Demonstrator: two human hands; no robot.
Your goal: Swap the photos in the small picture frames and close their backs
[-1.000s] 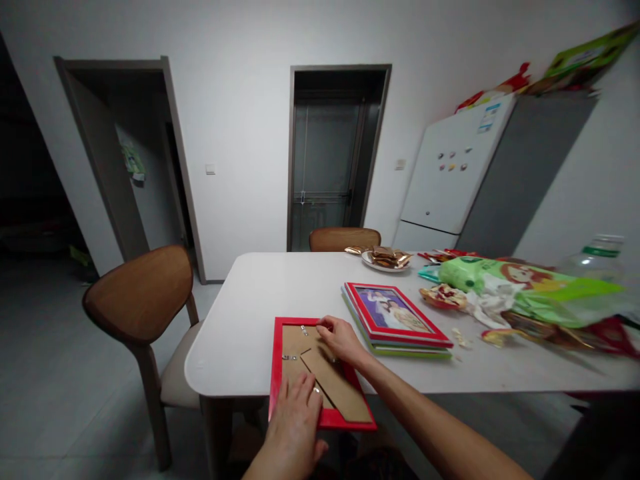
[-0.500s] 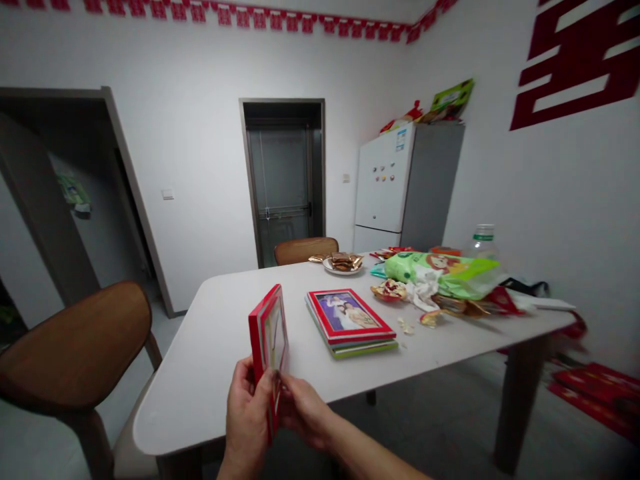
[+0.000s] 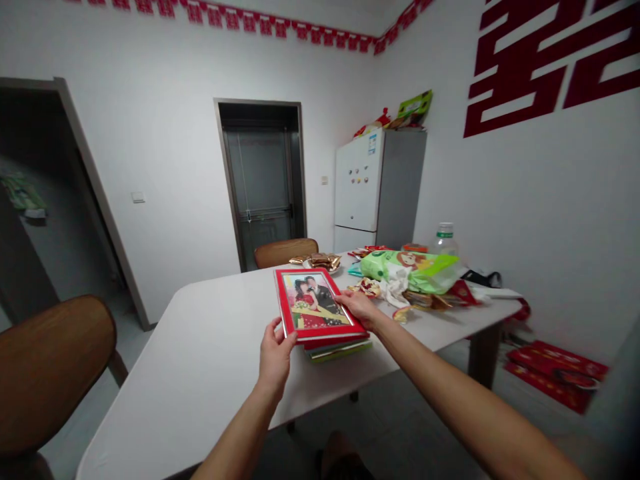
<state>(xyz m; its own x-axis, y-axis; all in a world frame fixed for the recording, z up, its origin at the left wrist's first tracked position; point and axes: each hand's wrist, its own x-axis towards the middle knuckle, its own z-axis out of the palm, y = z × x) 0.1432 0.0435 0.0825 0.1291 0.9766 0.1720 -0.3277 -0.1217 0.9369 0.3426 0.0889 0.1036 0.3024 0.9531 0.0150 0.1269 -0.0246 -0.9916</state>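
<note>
A red picture frame with a photo of two people lies face up between my hands, over a stack of other frames. My left hand grips its near left corner, thumb on the rim. On the right edge, my right hand holds it with fingers over the border. Red and green edges of the stack show underneath; the rest is covered. Whether the held frame rests fully on the stack, I cannot tell.
Behind the frame is a plate of gold-wrapped snacks. To the right lie opened pomegranate, crumpled tissue, a green bag and a clear bottle. A wooden chair stands left of the white table.
The red frame, held upright left of the stack before, is now tilted flat over it. My hands have spread to its two sides. The view has turned right.
</note>
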